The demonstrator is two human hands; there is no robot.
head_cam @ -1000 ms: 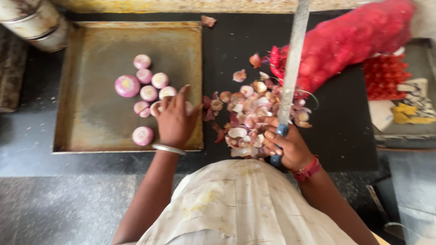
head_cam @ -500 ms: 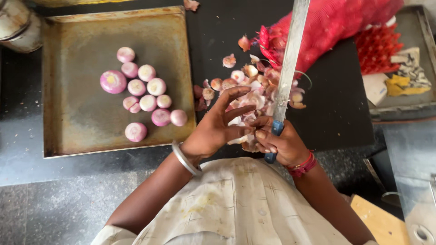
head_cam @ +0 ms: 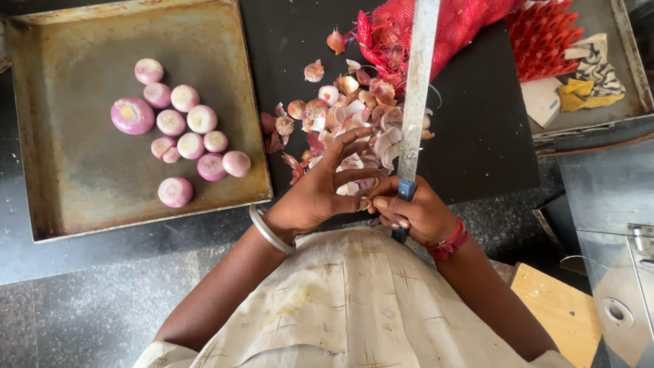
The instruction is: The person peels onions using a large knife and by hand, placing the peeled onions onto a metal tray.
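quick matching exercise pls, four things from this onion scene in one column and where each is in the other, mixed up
Things:
1. peeled onions
2. knife
3. onion skins
4. red mesh sack

Places:
A. top edge of the dark counter, behind the blade
B. piled on the counter in front of the left hand
C. in the metal tray
D. handle in the right hand, blade pointing away

Pairs: 1-C, 2-D, 3-B, 4-A

A red mesh sack point(head_cam: 436, 27) lies on the dark worktop point(head_cam: 484, 129) beyond the right hand point(head_cam: 415, 211), bulging and open. Further right, past that hand, a red moulded tray point(head_cam: 545, 41) and a small white packet point(head_cam: 543, 101) sit together.
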